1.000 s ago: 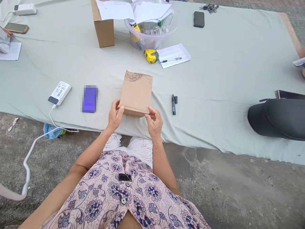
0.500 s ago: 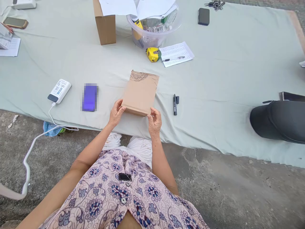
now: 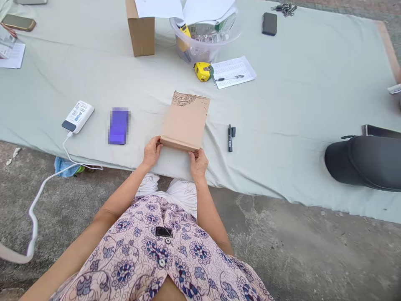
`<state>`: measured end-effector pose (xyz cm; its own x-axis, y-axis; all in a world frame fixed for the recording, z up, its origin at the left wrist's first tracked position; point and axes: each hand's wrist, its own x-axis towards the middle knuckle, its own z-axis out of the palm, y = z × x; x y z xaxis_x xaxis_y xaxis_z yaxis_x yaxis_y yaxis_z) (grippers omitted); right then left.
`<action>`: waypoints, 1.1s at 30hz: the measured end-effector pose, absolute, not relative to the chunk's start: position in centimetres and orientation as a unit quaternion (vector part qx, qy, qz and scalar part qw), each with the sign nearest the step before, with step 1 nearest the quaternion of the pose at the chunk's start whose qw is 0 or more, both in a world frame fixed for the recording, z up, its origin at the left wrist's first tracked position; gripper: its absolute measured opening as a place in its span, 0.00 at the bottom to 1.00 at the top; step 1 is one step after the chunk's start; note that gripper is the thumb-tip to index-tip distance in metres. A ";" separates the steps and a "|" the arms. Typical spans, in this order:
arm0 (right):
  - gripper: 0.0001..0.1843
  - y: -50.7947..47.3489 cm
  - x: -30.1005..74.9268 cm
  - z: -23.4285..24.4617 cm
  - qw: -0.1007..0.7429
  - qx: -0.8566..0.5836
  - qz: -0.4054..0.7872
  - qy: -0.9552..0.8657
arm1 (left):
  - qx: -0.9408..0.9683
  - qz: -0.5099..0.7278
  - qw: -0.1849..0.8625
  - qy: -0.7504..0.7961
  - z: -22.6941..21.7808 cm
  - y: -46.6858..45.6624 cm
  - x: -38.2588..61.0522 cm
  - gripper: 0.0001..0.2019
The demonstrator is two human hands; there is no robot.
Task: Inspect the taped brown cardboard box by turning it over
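Observation:
A flat brown paper-wrapped packet (image 3: 185, 120) lies on the pale green cloth (image 3: 282, 104), with scribbled pen lines at its far edge. My left hand (image 3: 151, 151) grips its near left corner, fingers curled round the edge. My right hand (image 3: 197, 161) holds the near right corner, fingers closed under the fold. Both hands sit at the cloth's front edge, just above my knees.
A black marker (image 3: 229, 137) lies right of the packet; a blurred purple phone (image 3: 118, 126) and a white power bank (image 3: 77, 116) with cable lie left. Behind stand a cardboard box (image 3: 140, 30), a clear bowl (image 3: 200, 39), a yellow tape measure (image 3: 203, 71) and a printed sheet (image 3: 233, 72). A black cap (image 3: 363, 162) rests at right.
Both hands have slid down to the packet's near edge and closed on its corners. The packet now lies lower and flatter on the cloth.

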<state>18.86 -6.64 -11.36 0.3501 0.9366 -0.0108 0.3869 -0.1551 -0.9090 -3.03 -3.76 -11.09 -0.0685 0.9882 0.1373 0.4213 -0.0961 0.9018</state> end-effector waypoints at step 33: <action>0.26 -5.6 16.6 1.2 0.525 -0.665 0.164 -0.505 | 0.589 0.520 0.153 0.599 1.0 -4.1 1.7 0.32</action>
<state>16.56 -5.57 1.17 0.4356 0.8442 0.3125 0.5003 0.0615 -0.8637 1.70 -4.13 1.02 -0.2601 0.8646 0.4300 0.5470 -0.2350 0.8035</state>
